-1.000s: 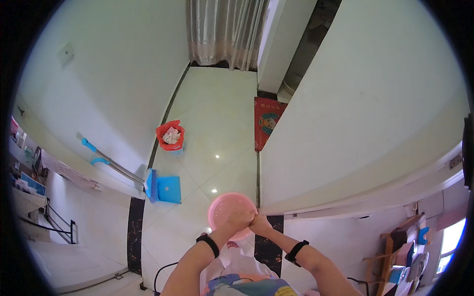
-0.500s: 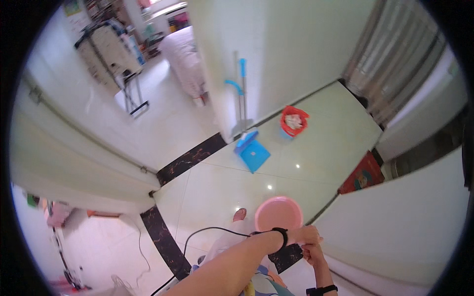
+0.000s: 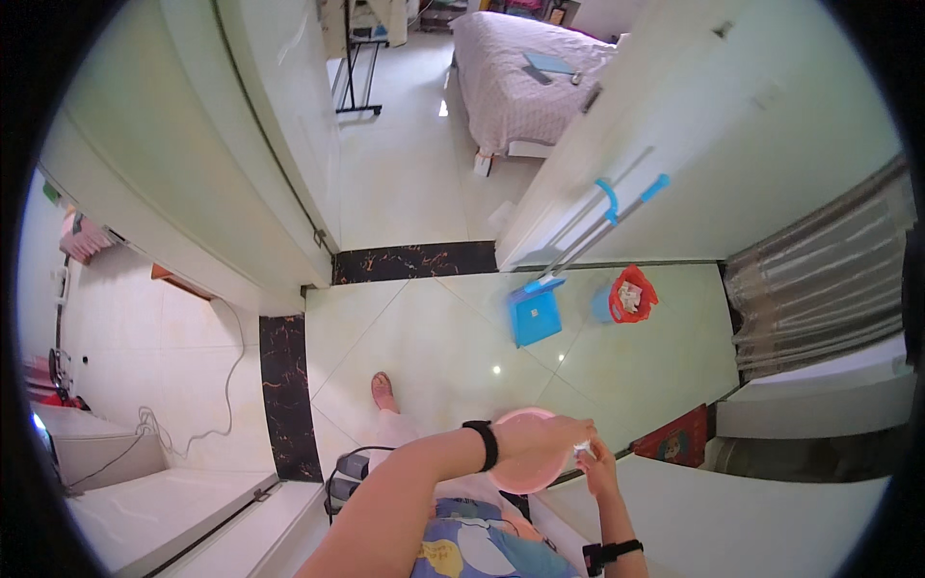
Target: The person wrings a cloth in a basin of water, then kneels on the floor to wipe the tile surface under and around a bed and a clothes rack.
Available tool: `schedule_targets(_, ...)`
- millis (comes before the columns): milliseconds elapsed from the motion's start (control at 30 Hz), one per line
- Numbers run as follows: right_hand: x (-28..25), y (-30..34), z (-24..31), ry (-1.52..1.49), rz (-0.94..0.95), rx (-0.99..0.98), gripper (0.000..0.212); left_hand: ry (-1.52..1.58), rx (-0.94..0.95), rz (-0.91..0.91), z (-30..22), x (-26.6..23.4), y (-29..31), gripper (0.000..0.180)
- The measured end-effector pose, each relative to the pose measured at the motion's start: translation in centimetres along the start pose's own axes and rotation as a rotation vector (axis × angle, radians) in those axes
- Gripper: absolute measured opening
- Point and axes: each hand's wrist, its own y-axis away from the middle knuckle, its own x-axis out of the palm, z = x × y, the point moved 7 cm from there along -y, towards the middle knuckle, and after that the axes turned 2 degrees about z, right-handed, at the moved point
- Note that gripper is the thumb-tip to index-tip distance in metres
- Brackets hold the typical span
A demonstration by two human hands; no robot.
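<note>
Down near the bottom of the view, both hands meet at a pink bowl (image 3: pixel 525 453) held out in front of the body, above the pale floor tiles (image 3: pixel 434 328). Left hand (image 3: pixel 540 435) comes across from the left, black band (image 3: pixel 482 444) on the wrist, and lies along the bowl's upper rim with the fingers curled over it toward the right. Right hand (image 3: pixel 597 467) comes up from below, right at the bowl's right edge, fingers pinched around a small white bit (image 3: pixel 582 448) where the two hands touch. Can't really tell what the white bit is, it's too small. That wrist has a dark band (image 3: pixel 607 552) on it too.

Under the bowl you can see a patterned blue top (image 3: pixel 482 549) and one bare foot (image 3: pixel 383 390) on the tiles, a bit to the left. Farther out on the floor, well apart from the hands, a blue dustpan (image 3: pixel 535 313) sits with a long-handled broom (image 3: pixel 602 226) leaning against the white wall, and a red bucket (image 3: pixel 631 294) stands just beside them. A grey curtain (image 3: pixel 819 279) hangs on the right, a red mat (image 3: pixel 679 441) lies near the right hand, and a bed (image 3: pixel 520 77) shows through the doorway at the top.
</note>
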Motion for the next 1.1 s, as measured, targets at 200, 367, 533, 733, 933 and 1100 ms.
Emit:
schedule_targets(200,15.8,-9.2,3.2,0.207,0.157,-0.017,0.037,-0.07,-0.284,-0.352,6.4,-14.6,11.7,0.03)
schedule_targets(367,31.7,-13.4,7.5,0.435,0.504,-0.068,0.032,0.597,-0.628,-0.838,12.1,-24.8,25.9,0.034)
schedule_targets(533,45.2,-13.9,12.2,0.714,0.738,-0.364,0.024,0.878,-0.782,-1.134,15.6,-29.2,34.9,0.034)
schedule_targets(733,51.1,-19.8,14.1,0.572,0.874,-0.278,0.022,0.971,-0.78,-1.328,18.4,-34.9,36.5,0.03)
schedule_targets(933,52.3,-32.1,17.0,0.437,0.82,-0.212,0.018,0.63,-0.88,-1.402,20.9,-44.2,32.3,0.041)
schedule_targets(1100,53.7,-40.3,22.2,0.374,0.876,-0.069,0.015,0.763,-0.773,-1.168,20.0,-51.7,24.1,0.042)
